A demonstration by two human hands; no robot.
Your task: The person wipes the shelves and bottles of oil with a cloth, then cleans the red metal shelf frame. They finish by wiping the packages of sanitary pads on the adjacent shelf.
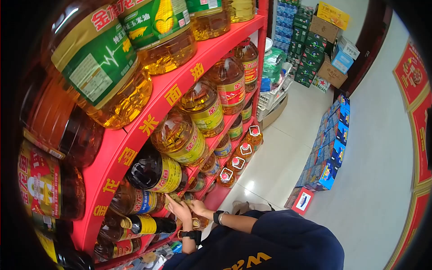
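My left hand (178,209) reaches to the red shelf rack (155,105), its fingers around a small olive-yellow item (176,199) whose kind I cannot make out. Close beside it, my right hand (198,207) has its fingers closed at the same olive-yellow patch; what they grip is partly hidden. Just above the hands lies a dark bottle with a yellow label (167,174). Below and left of them is a dark bottle with a yellow band (150,224). A black wristband (191,235) is on my left wrist and a dark watch (219,218) on my right.
Large oil bottles (105,63) crowd the upper shelf. Several oil jugs with red-and-white caps (226,176) line the shelf's foot. Blue boxes (325,148) run along the wall across the tiled floor (279,157). Stacked cartons (315,45) and a white crate (272,96) stand at the far end.
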